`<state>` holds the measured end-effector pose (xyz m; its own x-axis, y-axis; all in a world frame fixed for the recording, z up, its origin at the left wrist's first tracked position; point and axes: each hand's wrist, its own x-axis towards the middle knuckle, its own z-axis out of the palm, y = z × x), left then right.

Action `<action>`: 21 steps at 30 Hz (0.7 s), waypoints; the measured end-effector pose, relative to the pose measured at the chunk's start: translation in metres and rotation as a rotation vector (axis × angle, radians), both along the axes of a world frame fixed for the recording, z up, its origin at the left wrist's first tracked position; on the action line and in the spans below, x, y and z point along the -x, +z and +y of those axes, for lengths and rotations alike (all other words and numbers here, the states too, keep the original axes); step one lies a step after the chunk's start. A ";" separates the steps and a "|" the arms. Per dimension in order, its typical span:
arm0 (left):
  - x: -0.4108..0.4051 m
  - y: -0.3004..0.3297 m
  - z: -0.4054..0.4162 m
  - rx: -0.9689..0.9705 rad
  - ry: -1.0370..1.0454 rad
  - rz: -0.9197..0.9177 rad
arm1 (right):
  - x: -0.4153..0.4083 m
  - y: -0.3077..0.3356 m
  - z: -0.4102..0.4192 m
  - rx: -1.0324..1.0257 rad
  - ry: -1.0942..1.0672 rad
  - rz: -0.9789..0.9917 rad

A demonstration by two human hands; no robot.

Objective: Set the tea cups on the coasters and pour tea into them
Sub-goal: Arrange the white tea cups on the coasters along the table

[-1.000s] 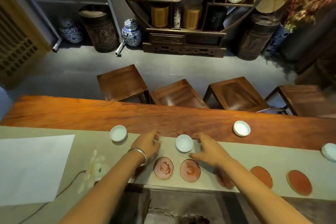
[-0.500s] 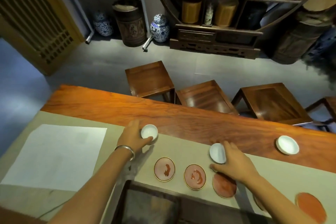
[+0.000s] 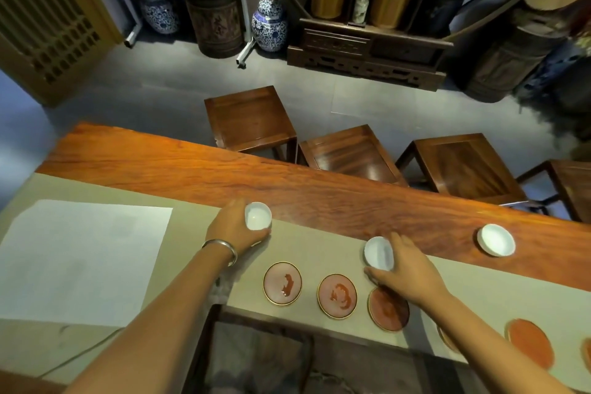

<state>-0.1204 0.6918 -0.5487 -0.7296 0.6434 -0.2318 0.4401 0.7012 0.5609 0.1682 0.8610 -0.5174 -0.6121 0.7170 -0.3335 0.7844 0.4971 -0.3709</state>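
My left hand (image 3: 235, 229) grips a small white tea cup (image 3: 257, 216) at the far edge of the beige runner (image 3: 319, 249). A second white tea cup (image 3: 379, 253), tilted, is held by my right hand (image 3: 404, 269) just beyond the third coaster. Three round red coasters lie in a row near me: the left coaster (image 3: 282, 282), the middle coaster (image 3: 337, 295) and the third coaster (image 3: 388, 312), partly under my right hand. Another white cup (image 3: 495, 239) stands alone on the wooden table at the right.
More red coasters (image 3: 531, 343) lie at the right, partly hidden by my right forearm. A white paper sheet (image 3: 80, 259) covers the runner's left. A dark tea tray (image 3: 256, 358) sits at the near edge. Wooden stools (image 3: 252, 118) stand beyond the long red-brown table (image 3: 192, 169).
Both hands have closed on cups: the left reached to the left cup and took it, the right took the middle cup and tilted it. The view also shifted left.
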 end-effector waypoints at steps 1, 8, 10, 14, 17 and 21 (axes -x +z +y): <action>0.000 0.001 -0.001 -0.003 -0.007 -0.002 | 0.000 0.002 -0.001 0.000 -0.011 0.004; -0.009 0.023 -0.007 -0.061 -0.062 -0.034 | 0.004 0.021 -0.007 -0.010 -0.028 0.067; -0.016 0.029 -0.011 -0.050 -0.093 -0.038 | 0.004 0.026 -0.009 -0.010 -0.029 0.089; -0.039 0.035 -0.022 -0.056 -0.179 -0.041 | 0.003 0.032 -0.015 -0.010 -0.027 0.103; -0.055 0.029 -0.031 -0.044 -0.280 -0.049 | 0.000 0.032 -0.020 -0.016 -0.018 0.091; -0.067 0.019 -0.042 -0.020 -0.305 -0.059 | -0.005 0.030 -0.028 -0.011 -0.011 0.077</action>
